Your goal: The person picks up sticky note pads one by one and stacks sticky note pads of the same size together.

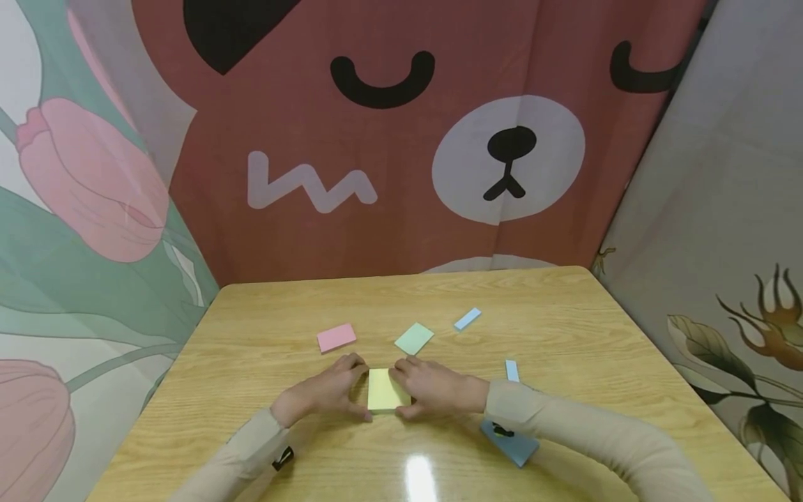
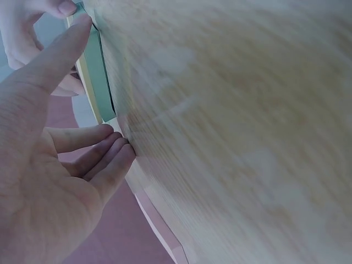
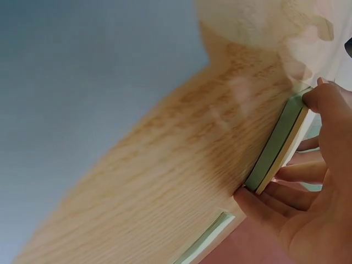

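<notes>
A square stack of sticky note pads (image 1: 384, 392), yellow on top and green (image 3: 278, 140) underneath, lies flat on the table between both hands. My right hand (image 1: 433, 387) holds the stack at its right side, thumb at the near corner and fingers toward the far edge. On the other side, my left hand (image 1: 335, 387) spans the left edge. Its thumb touches the near left corner in the left wrist view, while its extended fingers (image 2: 113, 159) rest by the far left corner, low against the tabletop.
Beyond the hands lie a pink pad (image 1: 337, 338), a pale green pad (image 1: 415, 339) and a narrow light blue pad (image 1: 467, 319). Another narrow pad (image 1: 511, 369) and a larger blue pad (image 1: 519, 450) are partly covered by the right sleeve. Patterned cloths surround the wooden table (image 1: 263, 314).
</notes>
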`<state>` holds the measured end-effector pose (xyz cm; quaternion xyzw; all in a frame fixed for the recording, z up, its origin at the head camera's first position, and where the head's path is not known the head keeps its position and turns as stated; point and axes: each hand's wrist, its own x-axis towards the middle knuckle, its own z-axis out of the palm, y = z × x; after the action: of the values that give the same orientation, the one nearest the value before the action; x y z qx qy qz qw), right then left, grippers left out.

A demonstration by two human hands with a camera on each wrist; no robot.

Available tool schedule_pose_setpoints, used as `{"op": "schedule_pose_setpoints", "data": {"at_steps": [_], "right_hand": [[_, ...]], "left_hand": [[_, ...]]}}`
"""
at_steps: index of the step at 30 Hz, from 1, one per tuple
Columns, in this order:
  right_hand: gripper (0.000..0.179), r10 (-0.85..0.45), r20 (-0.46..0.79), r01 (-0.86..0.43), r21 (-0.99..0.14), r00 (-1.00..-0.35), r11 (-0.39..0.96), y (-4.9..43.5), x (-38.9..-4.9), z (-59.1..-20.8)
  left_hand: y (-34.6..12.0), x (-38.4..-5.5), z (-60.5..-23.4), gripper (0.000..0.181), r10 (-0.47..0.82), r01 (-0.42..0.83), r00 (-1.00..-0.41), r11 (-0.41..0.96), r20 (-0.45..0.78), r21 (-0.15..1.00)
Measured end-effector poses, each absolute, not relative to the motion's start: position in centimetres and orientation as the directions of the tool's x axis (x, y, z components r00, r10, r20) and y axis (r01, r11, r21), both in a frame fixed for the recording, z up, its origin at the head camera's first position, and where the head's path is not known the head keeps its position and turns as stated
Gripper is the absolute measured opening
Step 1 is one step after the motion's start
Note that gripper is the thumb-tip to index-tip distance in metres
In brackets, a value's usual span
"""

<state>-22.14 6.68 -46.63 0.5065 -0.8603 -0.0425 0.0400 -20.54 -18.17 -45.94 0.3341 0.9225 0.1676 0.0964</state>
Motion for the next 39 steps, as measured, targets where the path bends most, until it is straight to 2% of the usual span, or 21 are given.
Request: {"op": "schedule_pose_setpoints", "data": {"at_steps": [8, 21, 32, 39], "right_hand": [[0.069, -0.882, 0.024, -0.878, 0.088, -0.471, 0.471, 6.8, -22.5, -46.6], [0.071, -0.897, 0.016, -0.890, 0.118, -0.442, 0.441, 7.0, -22.6, -46.4], [0.080, -0.885, -0.033, -0.885, 0.044, -0.464, 0.463, 7.4, -22.6, -46.0], [0.083, -0.885, -0.060, -0.885, -0.035, -0.463, 0.465, 8.1, -22.8, -45.9]], "left_hand": [[-18.1, -20.6, -46.1, 0.088, 0.652, 0.599, -0.756, 0.724, -0.056, 0.343], [-18.0, -20.4, -46.1, 0.093, 0.643, 0.587, -0.763, 0.733, -0.068, 0.345], [-18.0, -20.5, -46.2, 0.087, 0.658, 0.605, -0.751, 0.721, -0.059, 0.338], [-17.9, -20.5, -46.3, 0.089, 0.644, 0.591, -0.762, 0.734, -0.065, 0.335]]}}
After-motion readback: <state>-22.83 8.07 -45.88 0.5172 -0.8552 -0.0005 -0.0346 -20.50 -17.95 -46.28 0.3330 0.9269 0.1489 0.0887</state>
